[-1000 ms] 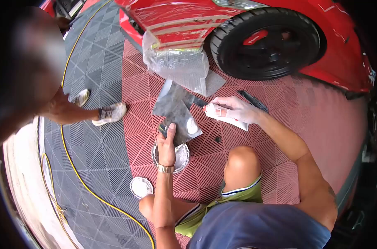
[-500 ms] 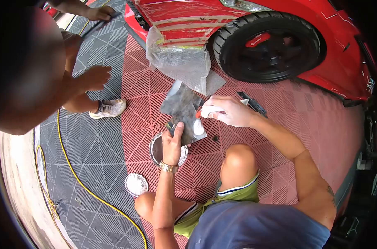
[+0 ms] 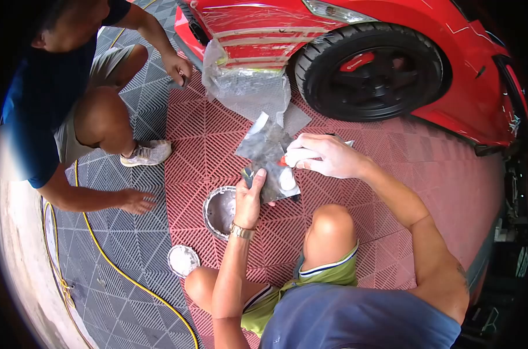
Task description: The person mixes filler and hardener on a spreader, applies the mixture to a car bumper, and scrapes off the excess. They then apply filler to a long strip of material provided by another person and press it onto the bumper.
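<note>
My left hand (image 3: 250, 200) grips a smeared grey mixing plate (image 3: 267, 148) by its near left corner, the thumb on top. A dollop of white paste (image 3: 287, 179) sits on the plate's lower right. Over the right edge, my right hand (image 3: 330, 156) is closed around a small white tube (image 3: 299, 156) with a red end pointed at the plate. White residue coats its fingers. Below my left hand, an open round can (image 3: 220, 212) holds greyish paste. A paste-smeared lid (image 3: 183, 260) lies near my left knee.
The red car's wheel (image 3: 371, 72) and masked bumper (image 3: 258, 35) are ahead, with bubble wrap (image 3: 249, 90) hanging to the floor. A co-worker (image 3: 49, 116) crouches at left, one hand (image 3: 137, 201) lowered. A yellow hose (image 3: 124, 276) crosses the tiles.
The co-worker's body and head have come into fuller view, with one hand lower and the other nearer the bumper. My hands and the plate have shifted slightly right; more of the can shows.
</note>
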Action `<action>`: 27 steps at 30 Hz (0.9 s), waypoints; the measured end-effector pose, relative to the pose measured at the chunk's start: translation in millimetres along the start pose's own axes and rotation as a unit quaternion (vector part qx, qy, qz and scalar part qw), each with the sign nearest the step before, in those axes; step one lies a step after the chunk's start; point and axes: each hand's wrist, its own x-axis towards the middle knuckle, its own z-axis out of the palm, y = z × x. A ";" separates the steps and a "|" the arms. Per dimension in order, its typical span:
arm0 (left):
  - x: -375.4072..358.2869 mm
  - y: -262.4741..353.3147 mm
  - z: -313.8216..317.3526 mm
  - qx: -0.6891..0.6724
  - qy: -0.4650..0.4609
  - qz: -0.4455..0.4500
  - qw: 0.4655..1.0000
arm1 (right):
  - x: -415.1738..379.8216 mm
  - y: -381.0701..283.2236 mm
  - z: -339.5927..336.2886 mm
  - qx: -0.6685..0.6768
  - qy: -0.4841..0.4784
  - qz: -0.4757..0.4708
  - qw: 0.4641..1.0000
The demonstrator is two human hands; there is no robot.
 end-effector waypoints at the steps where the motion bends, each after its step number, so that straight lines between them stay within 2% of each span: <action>1: 0.1 0.0 -0.1 0.000 -0.003 0.000 1.000 | -0.9 -0.4 -1.7 -0.016 -0.004 0.003 1.000; 11: -1.8 -0.7 -3.6 0.008 -0.023 0.008 1.000 | -13.7 3.8 -8.3 -0.117 -0.002 -0.034 0.992; 20: -4.9 4.6 -0.5 0.019 -0.015 0.015 1.000 | -10.5 3.8 -3.8 -0.083 0.006 -0.042 0.996; 27: -7.2 8.0 5.5 0.092 0.000 0.011 0.996 | -9.5 3.5 -0.4 -0.126 0.002 -0.056 0.990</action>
